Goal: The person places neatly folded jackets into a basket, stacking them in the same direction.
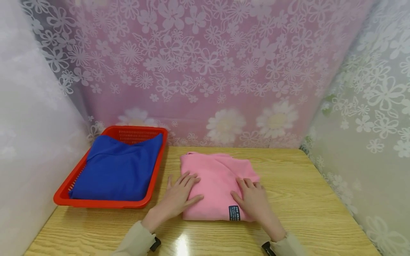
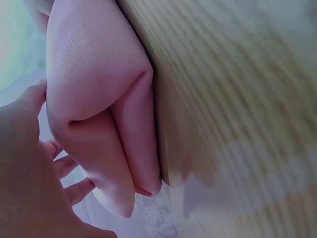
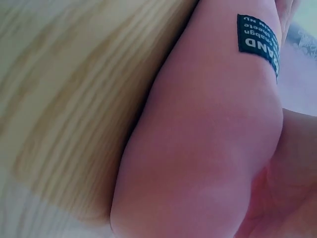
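A folded pink garment [image 1: 213,185] lies on the wooden table, a dark label [image 1: 234,213] with white lettering at its near edge. My left hand [image 1: 178,195] rests on its left side with fingers spread over the cloth. On the right side my right hand [image 1: 254,197] lies on top, its fingers extended forward. In the left wrist view the folded layers of the pink garment [image 2: 99,54] show along its side, with the left fingers [image 2: 79,191] against the upper face. The right wrist view shows the garment's rounded near edge [image 3: 198,139] and the label [image 3: 257,39].
To the left stands a red plastic basket [image 1: 157,167] with a folded blue garment [image 1: 118,170] inside. The wooden table [image 1: 294,188] extends to the right of the pink garment. A floral curtain [image 1: 205,71] hangs behind, with pale sheets on both sides.
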Motion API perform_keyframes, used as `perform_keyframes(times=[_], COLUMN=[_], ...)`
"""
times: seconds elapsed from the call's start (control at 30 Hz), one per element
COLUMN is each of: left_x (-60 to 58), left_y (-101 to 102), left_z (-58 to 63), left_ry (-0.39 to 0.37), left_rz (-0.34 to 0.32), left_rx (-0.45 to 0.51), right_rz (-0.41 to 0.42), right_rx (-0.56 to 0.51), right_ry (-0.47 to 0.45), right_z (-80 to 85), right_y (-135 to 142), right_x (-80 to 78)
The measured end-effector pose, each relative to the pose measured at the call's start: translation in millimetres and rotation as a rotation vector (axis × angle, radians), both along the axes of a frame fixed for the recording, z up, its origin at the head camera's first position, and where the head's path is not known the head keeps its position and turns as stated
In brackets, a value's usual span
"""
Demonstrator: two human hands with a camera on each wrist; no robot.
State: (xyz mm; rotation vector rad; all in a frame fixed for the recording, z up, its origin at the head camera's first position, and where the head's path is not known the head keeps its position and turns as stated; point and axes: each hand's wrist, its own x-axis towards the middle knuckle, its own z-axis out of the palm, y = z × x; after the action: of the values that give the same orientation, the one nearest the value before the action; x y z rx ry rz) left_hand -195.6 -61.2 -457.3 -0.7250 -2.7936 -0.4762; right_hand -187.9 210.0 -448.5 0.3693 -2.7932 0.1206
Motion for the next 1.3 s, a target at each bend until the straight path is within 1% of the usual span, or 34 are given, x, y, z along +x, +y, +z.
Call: perform_keyframes(times=[0.13,0.3,0.43,0.53,0.6,0.67,0.77,0.8,0.87,0.93,1.0,1.1,1.2,1.3], left_x=[1.3,2.6,1.7,0.2,-0.9,-1.7,-2.2,-2.4,-2.2,-2.1,-2.5,-3.1,-3.9,-5.5], left_y=[-7,-11,-11,-11,-12,-14,-17,-19,-21,-23,-25,-26,-29,-32], left_z=[0.0,1.1,2.1,-0.9,-4.3,-7.5,-10.9,-11.6,-12.9,-13.2,-14.0,-14.7,-15.1,-16.5], left_ry=[-0.002,-0.051,-0.077,-0.060,-0.046,-0.037,-0.076,-0.106,-0.194,-0.306,-0.424,-0.580,-0.695,-0.776], left_rz=[0.014,0.014,0.010,0.010,0.028,0.062,0.126,0.144,0.155,0.129,0.103,0.073,0.085,0.077], left_rx=[0.016,0.053,0.131,0.205,0.260,0.325,0.441,0.483,0.557,0.644,0.719,0.842,0.956,1.049], right_rz=[-0.004,0.016,0.046,0.058,0.048,0.025,-0.010,-0.015,-0.014,-0.012,-0.024,-0.047,-0.058,-0.063], right_rx=[-0.027,-0.069,-0.107,-0.144,-0.189,-0.244,-0.336,-0.362,-0.438,-0.527,-0.626,-0.776,-0.929,-1.094], right_ry=[-0.013,-0.027,-0.038,-0.063,-0.115,-0.195,-0.342,-0.384,-0.457,-0.513,-0.556,-0.612,-0.677,-0.743], right_z=[-0.2,-2.7,-5.0,-5.9,-6.3,-6.8,-6.9,-7.2,-8.1,-8.8,-9.4,-8.4,-7.3,-8.0], right_y=[-7,-6,6,18,26,33,44,47,52,55,57,57,58,60], right_x=[1.3,-0.5,-5.2,-8.2,-10.0,-11.8,-13.6,-14.2,-14.2,-14.4,-14.8,-14.2,-13.0,-12.1])
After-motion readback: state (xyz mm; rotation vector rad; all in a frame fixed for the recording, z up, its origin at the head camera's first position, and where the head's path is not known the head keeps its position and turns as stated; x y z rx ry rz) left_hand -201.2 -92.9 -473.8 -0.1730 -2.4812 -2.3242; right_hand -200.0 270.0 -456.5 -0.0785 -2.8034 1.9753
